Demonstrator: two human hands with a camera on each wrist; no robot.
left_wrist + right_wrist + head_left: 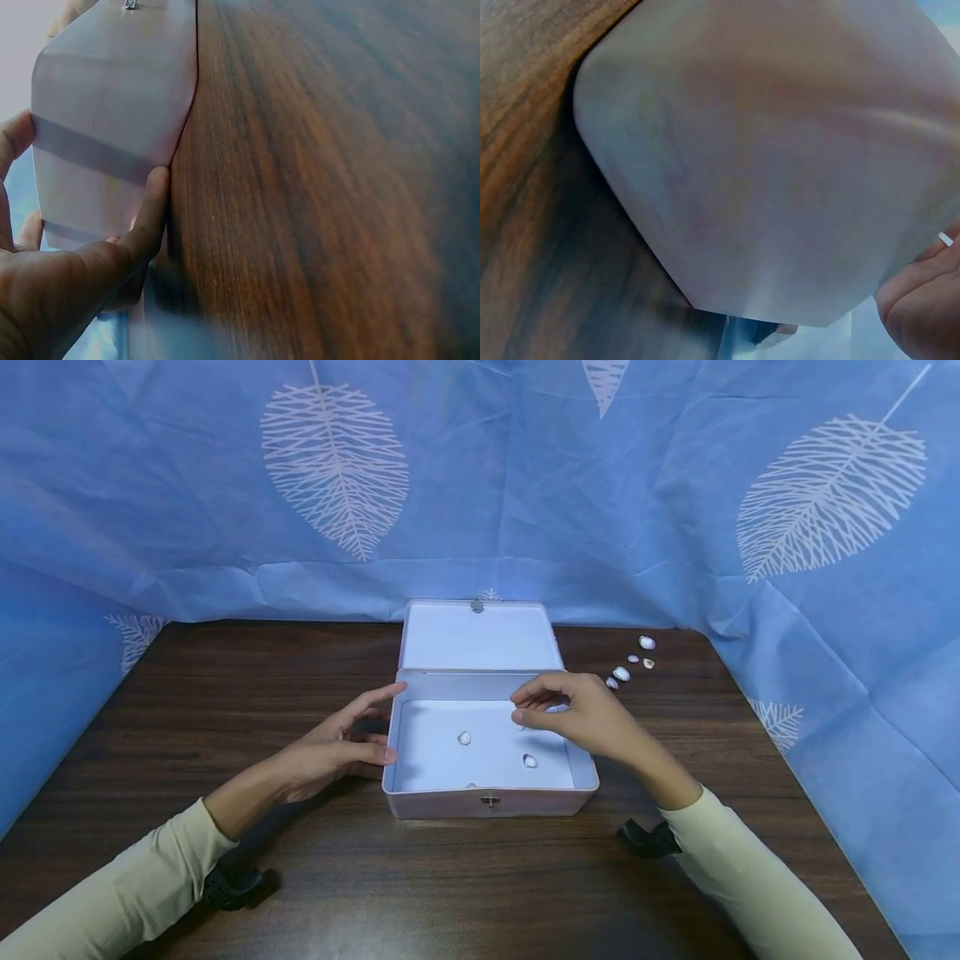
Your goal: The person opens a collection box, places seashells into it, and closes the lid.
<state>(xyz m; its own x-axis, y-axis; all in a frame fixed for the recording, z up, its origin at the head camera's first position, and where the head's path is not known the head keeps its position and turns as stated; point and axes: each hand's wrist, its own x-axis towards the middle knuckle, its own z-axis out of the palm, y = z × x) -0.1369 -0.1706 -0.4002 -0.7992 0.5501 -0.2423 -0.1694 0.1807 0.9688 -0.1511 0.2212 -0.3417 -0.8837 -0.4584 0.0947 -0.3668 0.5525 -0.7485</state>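
A pale lilac metal box (442, 805) stands with its lid (480, 635) laid back. Small white shells lie inside, one left of the middle (465, 737) and one towards the near right (530, 761). My left hand (330, 752) rests spread against the box's left side, index fingertip at the rim, thumb lower down. Over the right part of the box hovers my right hand (573, 710), thumb and bent fingers close together with a slight gap. A further small pale thing shows just under its thumb. In the right wrist view the box wall hides most of this hand (922, 300).
Several more small white shells (621, 674) lie on the dark wooden table (300, 877), behind and right of the box. A blue curtain (525, 485) with leaf prints hangs along the back and sides. Black wrist devices (234, 888) sit at both sleeves.
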